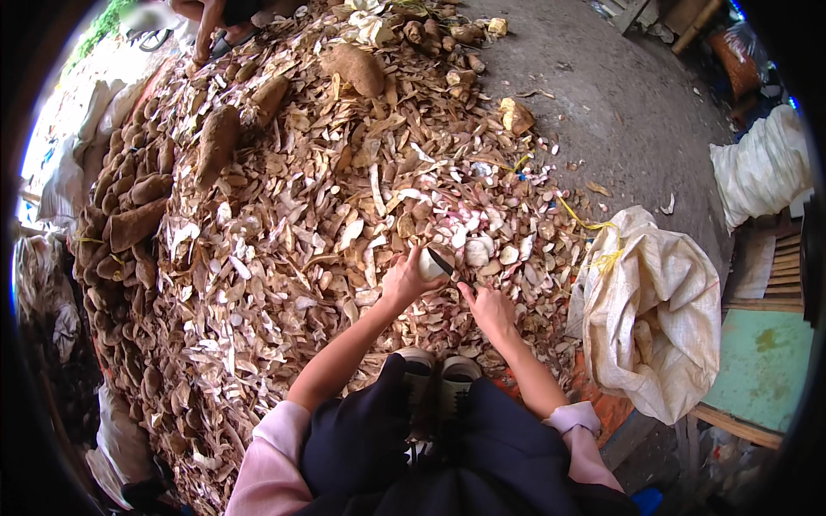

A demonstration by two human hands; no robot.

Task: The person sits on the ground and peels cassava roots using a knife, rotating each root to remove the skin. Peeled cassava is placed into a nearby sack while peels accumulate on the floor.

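Note:
My left hand (405,281) grips a white, partly peeled tuber (428,266) above the heap of peelings. A knife (443,263) with a dark blade lies across the tuber's right side, and my right hand (492,312) is closed around its handle. The hidden underside of the tuber cannot be seen. Below and around both hands spread brown, white and pinkish peelings (271,303). Just beyond the tuber, pale pink-white slices of peel (477,251) lie thickest.
Unpeeled brown tubers (132,193) are piled on the left, with larger ones (353,69) farther ahead. An open white woven sack (652,322) stands at my right, near a green board (765,367). Another person's arm (208,32) reaches down at the upper left. Shoes (418,367) are below my hands.

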